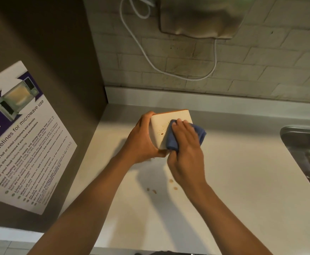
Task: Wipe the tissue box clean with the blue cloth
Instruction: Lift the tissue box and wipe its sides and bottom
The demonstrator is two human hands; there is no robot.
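A white tissue box [160,126] with an orange far edge is tilted up off the white counter [233,172], its broad white face turned toward me. Small brown specks dot that face near its middle. My left hand [141,142] grips the box from its left side, fingers over the top corner and thumb under the bottom corner. My right hand [184,153] presses a folded blue cloth [172,142] flat against the right half of the face; the cloth sticks out past my fingers on the right.
Brown crumbs or drops [155,190] lie on the counter below the box. A steel sink [309,153] is set in at the right. A microwave guideline poster [23,140] hangs on the left wall. A wall-mounted unit [202,15] with a white cable [169,69] is above.
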